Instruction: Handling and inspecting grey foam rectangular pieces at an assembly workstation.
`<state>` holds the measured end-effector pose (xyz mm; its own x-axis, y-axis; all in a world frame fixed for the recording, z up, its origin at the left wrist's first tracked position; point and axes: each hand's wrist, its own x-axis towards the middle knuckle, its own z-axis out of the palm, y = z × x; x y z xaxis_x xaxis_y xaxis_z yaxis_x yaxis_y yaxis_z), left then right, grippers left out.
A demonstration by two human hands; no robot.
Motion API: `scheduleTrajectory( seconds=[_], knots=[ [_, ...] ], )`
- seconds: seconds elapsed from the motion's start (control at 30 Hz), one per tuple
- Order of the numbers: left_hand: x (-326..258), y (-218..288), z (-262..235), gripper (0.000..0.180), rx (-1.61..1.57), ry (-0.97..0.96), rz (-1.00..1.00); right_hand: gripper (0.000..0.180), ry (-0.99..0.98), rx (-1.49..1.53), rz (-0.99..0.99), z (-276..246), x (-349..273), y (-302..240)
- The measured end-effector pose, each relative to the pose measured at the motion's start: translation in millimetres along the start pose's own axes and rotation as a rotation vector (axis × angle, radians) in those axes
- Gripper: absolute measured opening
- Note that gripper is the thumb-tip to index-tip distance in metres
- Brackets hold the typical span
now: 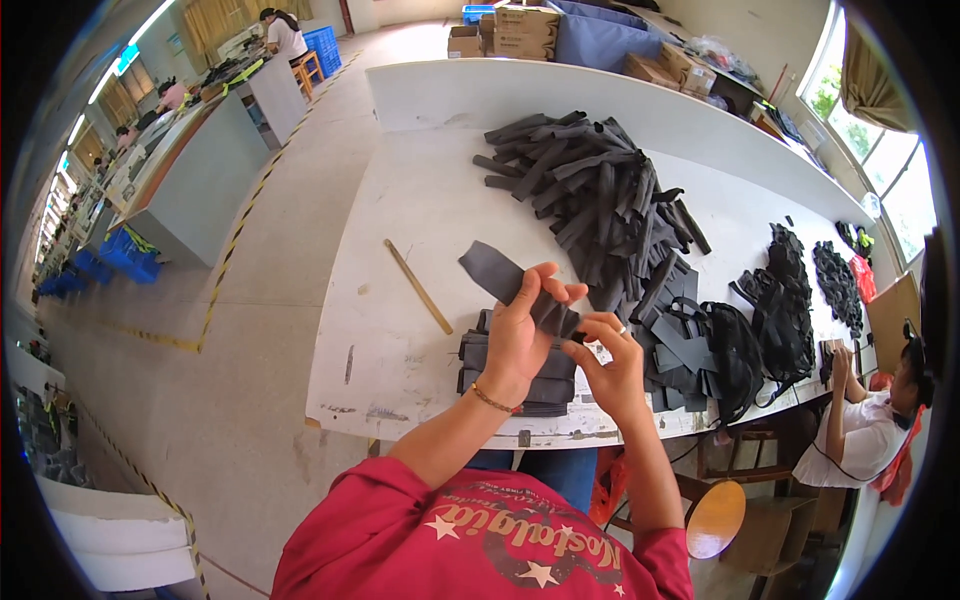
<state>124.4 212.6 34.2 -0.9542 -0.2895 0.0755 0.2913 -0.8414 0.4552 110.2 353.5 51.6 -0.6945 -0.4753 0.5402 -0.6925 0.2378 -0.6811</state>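
Pinching the bent dark strip (490, 271) with left hand (516, 345) and right hand (612, 370), so might slip or twist crooked above the stack (553, 390) if held too loosely.

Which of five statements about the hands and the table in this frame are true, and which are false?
1. The left hand and the right hand both touch a dark strip. True.
2. The stick lies to the right of the big dark pile. False: it lies to the left of it.
3. There is a ring on the right hand. True.
4. The bracelet is on the right wrist. False: it is on the left one.
5. The table has a white top. True.
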Motion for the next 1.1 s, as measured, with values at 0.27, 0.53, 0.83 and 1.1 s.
scheduleTrajectory(
  seconds=[0.27, 0.53, 0.83, 1.1],
  knots=[
    [13.3, 10.0, 4.8, 0.031, -0.033, -0.057, 0.135, 0.017, 0.487, 0.441, 0.262, 24.0, -21.7, 1.5],
    [9.5, -1.5, -3.0, 0.032, -0.012, -0.192, 0.008, 0.014, 0.359, 0.726, 0.56, 12.0, -16.4, 5.8],
    [17.8, 39.0, -37.0, 0.024, 0.625, 0.231, 0.075, 0.007, 0.341, 0.117, 0.125, -8.9, -8.6, 27.5],
    [53.7, 46.3, -131.6, 0.013, 1.337, 0.109, -0.033, 0.016, 0.087, 0.286, 0.641, 34.2, 5.2, 125.9]
  ],
)
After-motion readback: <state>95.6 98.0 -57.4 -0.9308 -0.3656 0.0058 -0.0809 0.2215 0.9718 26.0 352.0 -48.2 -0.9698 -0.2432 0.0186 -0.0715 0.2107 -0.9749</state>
